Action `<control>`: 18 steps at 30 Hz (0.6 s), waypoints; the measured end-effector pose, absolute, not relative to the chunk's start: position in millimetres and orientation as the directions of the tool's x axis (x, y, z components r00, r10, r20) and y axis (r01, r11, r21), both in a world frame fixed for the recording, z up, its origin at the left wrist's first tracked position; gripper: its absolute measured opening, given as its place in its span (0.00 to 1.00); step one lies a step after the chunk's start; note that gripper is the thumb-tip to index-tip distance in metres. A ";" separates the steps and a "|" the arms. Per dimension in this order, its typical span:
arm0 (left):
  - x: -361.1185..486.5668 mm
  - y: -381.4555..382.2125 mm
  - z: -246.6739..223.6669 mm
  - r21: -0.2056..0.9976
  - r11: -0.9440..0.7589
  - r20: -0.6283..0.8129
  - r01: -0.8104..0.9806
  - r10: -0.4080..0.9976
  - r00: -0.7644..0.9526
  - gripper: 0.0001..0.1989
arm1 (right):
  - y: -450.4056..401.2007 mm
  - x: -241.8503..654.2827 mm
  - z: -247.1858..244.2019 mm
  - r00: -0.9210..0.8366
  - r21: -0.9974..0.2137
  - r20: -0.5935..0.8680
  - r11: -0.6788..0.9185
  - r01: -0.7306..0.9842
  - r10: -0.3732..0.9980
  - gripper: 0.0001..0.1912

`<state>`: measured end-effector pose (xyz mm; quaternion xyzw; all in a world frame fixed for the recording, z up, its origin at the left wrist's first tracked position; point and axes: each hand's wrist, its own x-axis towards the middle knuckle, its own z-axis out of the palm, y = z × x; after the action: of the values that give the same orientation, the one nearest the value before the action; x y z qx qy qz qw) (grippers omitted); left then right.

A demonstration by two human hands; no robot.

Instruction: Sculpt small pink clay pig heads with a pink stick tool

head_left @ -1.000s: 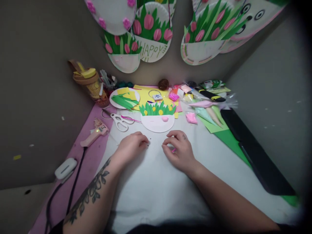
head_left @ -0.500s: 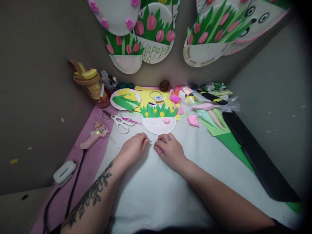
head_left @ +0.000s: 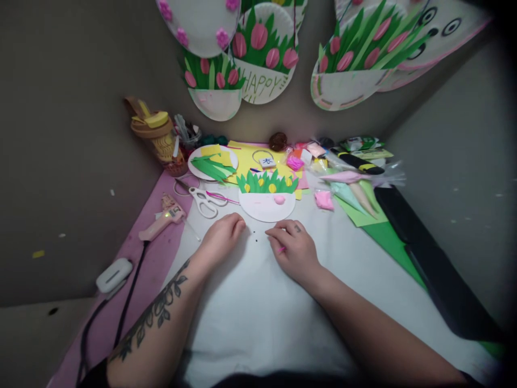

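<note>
- My right hand (head_left: 297,250) has its fingers half curled, thumb and forefinger a little apart, with a small bright pink piece (head_left: 281,249) held beside the thumb.
- My left hand (head_left: 223,235) is closed in a loose curl, thumb alongside the fingers; I can't tell whether it holds anything.
- Two tiny black specks (head_left: 255,236) lie between my hands on the white cover (head_left: 258,307), apart from each other.
- Just beyond my hands lies the paper-plate basket (head_left: 266,207): white, rounded front, green paper grass and yellow flowers along its top, a soft pink lump (head_left: 279,199) on its right side.
- My tattooed left arm (head_left: 161,307) and bare right arm (head_left: 375,328) slant inward from the near corners, both hands low over the cover.
- White cover spreads between my forearms; to my left it meets the purple mat (head_left: 151,269), with the scissors (head_left: 205,203) and glue gun (head_left: 165,219) near that hand.
- Rightward, the pink packet (head_left: 323,200) sits past my right hand; the green sheet (head_left: 390,245) and long black object (head_left: 436,275) border that side.
</note>
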<state>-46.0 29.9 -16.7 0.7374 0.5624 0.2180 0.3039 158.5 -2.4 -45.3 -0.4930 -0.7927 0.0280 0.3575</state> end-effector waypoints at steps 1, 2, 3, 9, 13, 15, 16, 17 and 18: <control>-44.1 29.2 -15.6 0.712 -0.173 -0.021 0.680 0.963 0.267 0.13 | -3.0 158.0 -44.9 -0.263 -0.401 0.541 0.519 0.755 0.799 0.09; -41.8 28.4 -14.4 0.746 -0.156 -0.028 0.648 0.964 0.264 0.15 | -3.8 157.7 -44.3 -0.264 -0.407 0.546 0.527 0.746 0.795 0.08; -39.2 27.2 -13.3 0.795 -0.128 -0.042 0.593 0.963 0.265 0.15 | -4.9 157.7 -43.1 -0.263 -0.415 0.558 0.539 0.733 0.787 0.08; -21.4 14.8 -14.4 0.927 0.357 -0.303 -0.113 0.892 0.335 0.17 | -15.3 160.6 -28.6 -0.123 -0.674 0.629 0.618 0.404 0.767 0.18; -11.7 6.1 -15.7 0.818 0.470 -0.377 -0.333 0.874 0.307 0.21 | -24.0 162.4 -18.2 0.170 -0.858 0.511 0.489 0.158 0.843 0.37; -8.4 3.1 -14.1 0.817 0.463 -0.378 -0.344 0.880 0.288 0.23 | -29.3 165.0 -13.9 0.115 -0.916 0.401 0.397 0.054 0.909 0.40; -7.3 2.0 -13.0 0.821 0.458 -0.376 -0.342 0.883 0.281 0.23 | -31.8 166.5 -11.8 0.053 -0.933 0.359 0.359 0.013 0.932 0.38; -6.4 1.0 -12.0 0.824 0.455 -0.375 -0.338 0.885 0.277 0.24 | -34.1 167.9 -9.8 -0.002 -0.942 0.337 0.336 -0.014 0.942 0.33; -5.8 0.1 -11.2 0.826 0.453 -0.374 -0.336 0.886 0.274 0.24 | -35.9 168.9 -7.9 -0.040 -0.944 0.330 0.330 -0.020 0.943 0.26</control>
<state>-5.8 0.1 -11.2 0.3160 0.4351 0.4167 0.7329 168.9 -35.9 -7.9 -0.3951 -0.5838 0.4231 0.5693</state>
